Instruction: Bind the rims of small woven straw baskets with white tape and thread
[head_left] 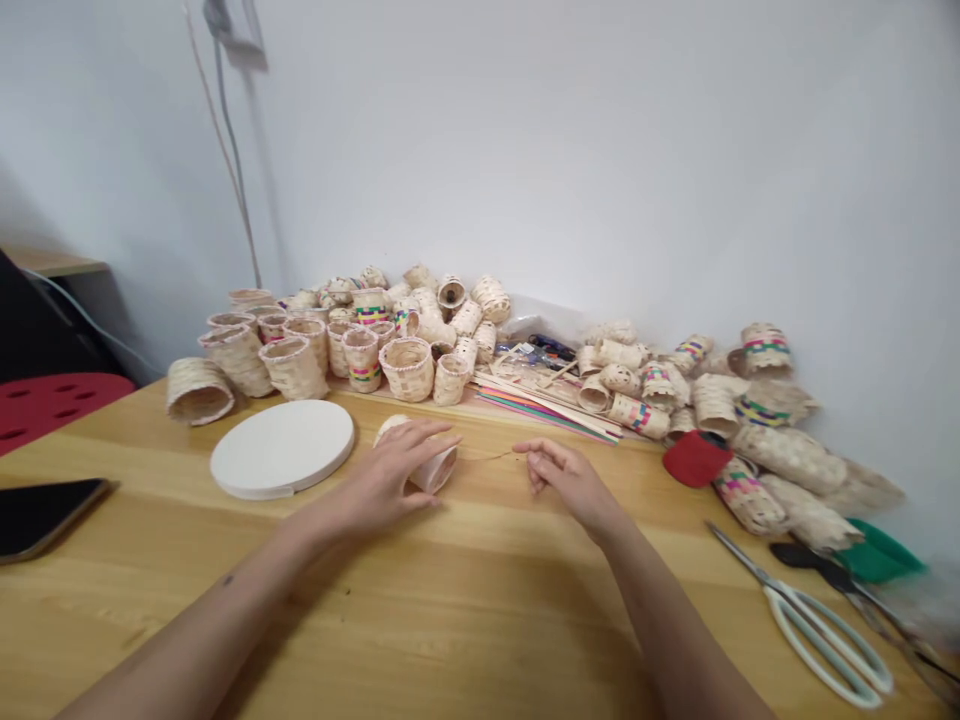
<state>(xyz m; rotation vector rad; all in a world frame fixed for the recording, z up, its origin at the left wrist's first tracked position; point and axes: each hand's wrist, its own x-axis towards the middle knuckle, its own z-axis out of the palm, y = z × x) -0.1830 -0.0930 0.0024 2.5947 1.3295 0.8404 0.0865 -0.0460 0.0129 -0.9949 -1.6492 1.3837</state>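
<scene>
On the table, a small woven basket (pixel 435 470) lies on its side with its opening to the right. My left hand (pixel 401 465) is around it, fingers stretched over the top and thumb along the near side, hiding much of it. To the right, my right hand (pixel 559 475) is closed in a pinch, its forefinger pointing left. A thin dark thread (pixel 491 457) runs between the basket's opening and these fingertips. Whether a needle is in the pinch is too small to tell. A flat white roll of tape (pixel 281 448) lies left of my left hand.
Woven baskets (pixel 407 368) crowd the back left, with more woven pieces (pixel 787 455) at the right. Coloured strips (pixel 547 410) lie between. Scissors (pixel 806 620), a red piece (pixel 696 458) and a green piece (pixel 881 553) are at right; a phone (pixel 49 515) is at left.
</scene>
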